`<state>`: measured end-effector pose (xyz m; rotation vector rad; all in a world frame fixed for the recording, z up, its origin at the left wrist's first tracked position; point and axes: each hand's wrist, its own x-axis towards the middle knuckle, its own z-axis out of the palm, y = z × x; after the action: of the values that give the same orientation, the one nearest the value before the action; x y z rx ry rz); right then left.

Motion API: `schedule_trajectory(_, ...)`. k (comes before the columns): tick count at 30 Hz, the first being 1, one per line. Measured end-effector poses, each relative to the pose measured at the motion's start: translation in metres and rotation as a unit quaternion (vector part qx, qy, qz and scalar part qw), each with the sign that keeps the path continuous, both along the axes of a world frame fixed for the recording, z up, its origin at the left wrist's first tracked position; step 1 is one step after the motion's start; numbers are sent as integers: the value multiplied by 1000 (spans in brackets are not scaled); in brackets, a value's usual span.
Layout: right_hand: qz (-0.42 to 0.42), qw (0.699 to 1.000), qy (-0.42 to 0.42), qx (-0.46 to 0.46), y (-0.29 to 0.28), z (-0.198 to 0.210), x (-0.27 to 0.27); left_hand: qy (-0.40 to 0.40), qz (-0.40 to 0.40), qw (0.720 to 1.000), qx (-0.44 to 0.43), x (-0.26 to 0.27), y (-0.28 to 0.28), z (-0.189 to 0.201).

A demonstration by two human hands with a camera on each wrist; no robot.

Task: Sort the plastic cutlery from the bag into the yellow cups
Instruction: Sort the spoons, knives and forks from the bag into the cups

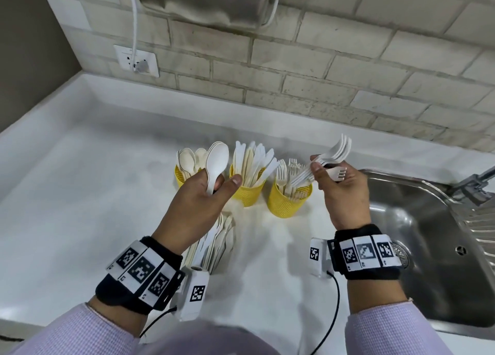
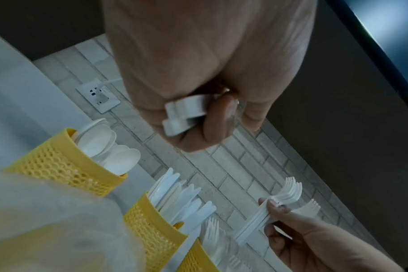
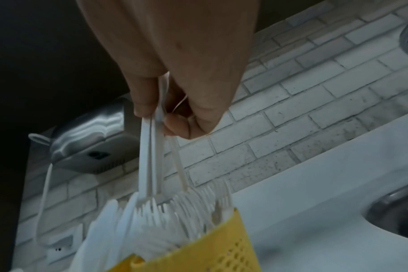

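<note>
Both hands grasping cutlery above the yellow cups.
Left hand [image 1: 199,194] fingers grip spoons [image 1: 216,164] above the spoon cup [image 1: 180,177]; right hand [image 1: 340,191] fingers pinch forks [image 1: 336,151] just right of the fork cup [image 1: 288,202]; bag [image 1: 214,243] lies nearer, on the desk [image 1: 80,194].

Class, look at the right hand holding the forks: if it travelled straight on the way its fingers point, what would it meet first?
Probably the tiled wall behind the counter; the right hand with its forks looks clear above the fork cup, though depth is uncertain.

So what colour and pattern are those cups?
The cups are yellow with a perforated mesh wall, clearest in the left wrist view.
</note>
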<state>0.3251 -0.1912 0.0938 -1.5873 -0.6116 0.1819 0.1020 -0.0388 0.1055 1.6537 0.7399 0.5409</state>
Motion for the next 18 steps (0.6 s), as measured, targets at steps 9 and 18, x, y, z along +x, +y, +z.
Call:
schedule_trajectory(9, -42, 989, -63, -129, 8, -25, 17, 18, -24, 1000, -2, 13, 7, -5)
schedule_trajectory(18, -53, 984, -54, -158, 19, -40, 21, 21, -29, 999, -11, 15, 5, -7)
